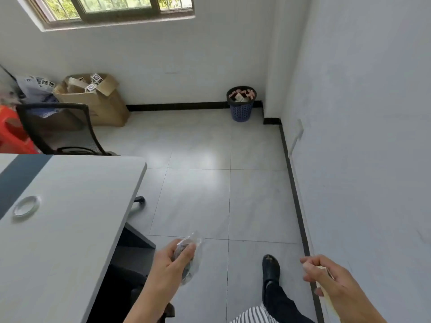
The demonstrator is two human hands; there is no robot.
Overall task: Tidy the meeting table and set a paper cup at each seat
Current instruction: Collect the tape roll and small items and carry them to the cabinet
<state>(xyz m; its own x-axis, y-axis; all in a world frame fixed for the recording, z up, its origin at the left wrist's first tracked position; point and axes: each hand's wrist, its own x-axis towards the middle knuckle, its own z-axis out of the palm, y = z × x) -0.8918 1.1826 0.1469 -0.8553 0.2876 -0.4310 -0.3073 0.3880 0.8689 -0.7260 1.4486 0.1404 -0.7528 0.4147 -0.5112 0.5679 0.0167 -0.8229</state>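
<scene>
My left hand (173, 261) is closed around a crumpled clear plastic wrapper (190, 255) with something dark inside, held over the floor just right of the table. My right hand (326, 276) is closed on a thin pale object (326, 297), perhaps paper or a stick, that runs down past the wrist; what it is stays unclear. The grey meeting table (70, 229) fills the lower left, with a roll of clear tape (26, 206) lying on it. A blue waste basket (241, 103) with rubbish in it stands in the far corner. No paper cups are in view.
A black mesh office chair (58, 127) stands behind the table's far end, another chair (130, 271) is tucked under its right side. A cardboard box (98, 99) with bags and a red stool (11, 134) sit at the far left. Tiled floor (210, 183) stretches toward the basket; a wall runs close on the right.
</scene>
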